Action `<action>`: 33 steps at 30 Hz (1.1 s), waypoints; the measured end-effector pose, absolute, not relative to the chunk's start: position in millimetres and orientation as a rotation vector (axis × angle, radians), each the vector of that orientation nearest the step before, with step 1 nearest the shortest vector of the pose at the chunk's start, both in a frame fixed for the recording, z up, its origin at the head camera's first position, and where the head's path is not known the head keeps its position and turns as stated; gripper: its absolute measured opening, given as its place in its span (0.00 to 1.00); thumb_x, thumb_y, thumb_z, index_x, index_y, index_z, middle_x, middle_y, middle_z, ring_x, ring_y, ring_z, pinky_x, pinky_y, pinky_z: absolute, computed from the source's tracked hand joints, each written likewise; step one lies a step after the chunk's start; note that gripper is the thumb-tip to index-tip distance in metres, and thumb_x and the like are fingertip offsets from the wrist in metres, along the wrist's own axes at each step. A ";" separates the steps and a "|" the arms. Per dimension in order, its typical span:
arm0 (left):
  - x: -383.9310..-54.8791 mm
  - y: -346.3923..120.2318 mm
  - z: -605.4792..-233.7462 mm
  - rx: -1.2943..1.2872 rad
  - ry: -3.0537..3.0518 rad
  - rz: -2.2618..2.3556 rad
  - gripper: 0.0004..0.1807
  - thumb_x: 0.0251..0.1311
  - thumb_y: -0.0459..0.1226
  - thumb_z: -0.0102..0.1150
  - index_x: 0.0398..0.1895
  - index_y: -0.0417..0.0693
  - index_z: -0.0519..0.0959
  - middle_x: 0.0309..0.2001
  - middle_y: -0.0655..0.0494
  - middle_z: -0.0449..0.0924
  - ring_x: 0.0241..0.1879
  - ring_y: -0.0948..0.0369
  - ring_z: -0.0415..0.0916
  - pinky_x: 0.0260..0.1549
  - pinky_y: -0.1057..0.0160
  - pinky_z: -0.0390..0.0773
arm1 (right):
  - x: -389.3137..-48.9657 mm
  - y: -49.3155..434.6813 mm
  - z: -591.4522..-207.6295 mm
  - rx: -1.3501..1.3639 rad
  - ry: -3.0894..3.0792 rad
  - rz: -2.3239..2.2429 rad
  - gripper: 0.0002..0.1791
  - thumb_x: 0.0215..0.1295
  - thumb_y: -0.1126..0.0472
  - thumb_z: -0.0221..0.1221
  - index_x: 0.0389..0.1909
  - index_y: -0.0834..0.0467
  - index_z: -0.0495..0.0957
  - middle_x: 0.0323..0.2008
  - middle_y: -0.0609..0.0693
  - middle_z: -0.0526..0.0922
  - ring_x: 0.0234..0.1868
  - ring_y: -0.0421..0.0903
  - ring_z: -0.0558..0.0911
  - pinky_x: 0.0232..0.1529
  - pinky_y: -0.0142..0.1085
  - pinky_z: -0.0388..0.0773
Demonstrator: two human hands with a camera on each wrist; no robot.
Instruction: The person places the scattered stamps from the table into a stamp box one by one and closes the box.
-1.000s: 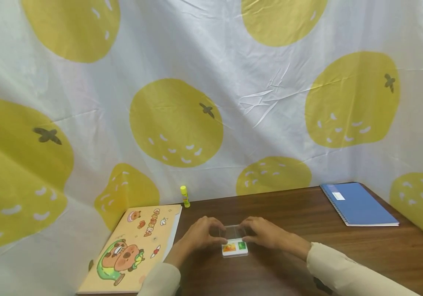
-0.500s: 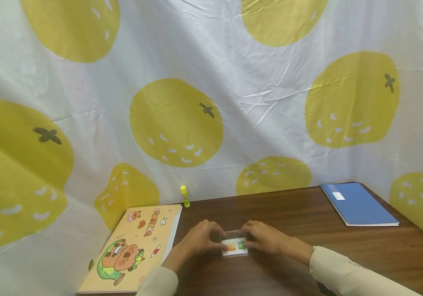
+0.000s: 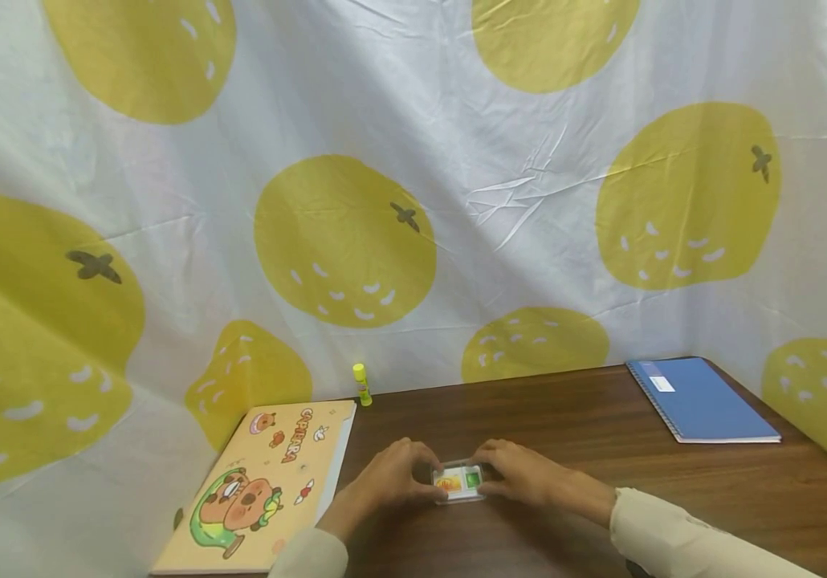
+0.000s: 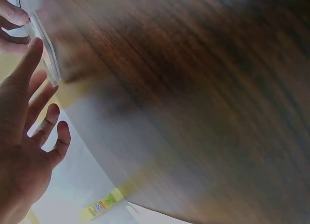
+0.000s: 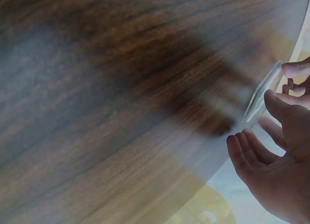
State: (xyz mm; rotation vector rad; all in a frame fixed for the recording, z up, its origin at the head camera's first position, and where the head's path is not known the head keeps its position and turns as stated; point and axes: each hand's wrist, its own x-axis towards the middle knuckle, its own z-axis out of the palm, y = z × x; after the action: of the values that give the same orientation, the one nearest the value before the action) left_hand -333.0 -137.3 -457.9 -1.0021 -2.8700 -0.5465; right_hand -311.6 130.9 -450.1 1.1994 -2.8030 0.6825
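Note:
A small clear plastic case [image 3: 460,483] lies flat on the dark wood table in the head view, its lid down. Through the lid show a white piece with an orange picture and a green one. My left hand [image 3: 397,475] pinches the case's left side between thumb and forefinger; my right hand [image 3: 518,474] does likewise at the right side. In the left wrist view, the case [image 4: 46,52] is seen edge-on by the left thumb, the other fingers spread loosely. The right wrist view shows the case [image 5: 261,93] beside the right thumb.
A peach folder with capybara drawings [image 3: 262,490] lies on the left. A yellow glue stick [image 3: 362,384] stands at the table's back edge. On the right lies a blue spiral notebook [image 3: 702,400]. A white curtain with yellow fruit prints [image 3: 522,265] hangs behind the table.
The clear lid, raised at the far side a second ago, has come down onto the case. Both hands have moved slightly nearer with it.

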 end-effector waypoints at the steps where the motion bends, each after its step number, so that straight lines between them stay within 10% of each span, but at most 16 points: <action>1: -332.5 -137.4 -457.6 -1.003 -2.869 -0.547 0.22 0.51 0.58 0.77 0.44 0.59 0.89 0.49 0.69 0.85 0.49 0.66 0.76 0.51 0.61 0.78 | -311.2 131.0 -449.9 1.203 -2.800 0.684 0.22 0.67 0.57 0.69 0.58 0.63 0.81 0.56 0.57 0.82 0.56 0.57 0.82 0.57 0.52 0.81; 33: -326.2 -136.9 -454.0 -1.054 -2.861 -0.468 0.22 0.48 0.58 0.79 0.43 0.60 0.90 0.47 0.70 0.84 0.48 0.66 0.76 0.49 0.62 0.79 | -309.3 130.5 -455.6 1.189 -2.795 0.644 0.23 0.66 0.53 0.70 0.57 0.60 0.81 0.55 0.54 0.82 0.54 0.53 0.82 0.56 0.49 0.82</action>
State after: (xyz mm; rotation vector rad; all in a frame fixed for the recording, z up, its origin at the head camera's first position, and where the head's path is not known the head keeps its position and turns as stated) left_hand -326.2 -136.9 -454.0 -1.0536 -2.8606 -0.4684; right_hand -309.3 130.5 -455.6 1.1889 -2.7952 0.6442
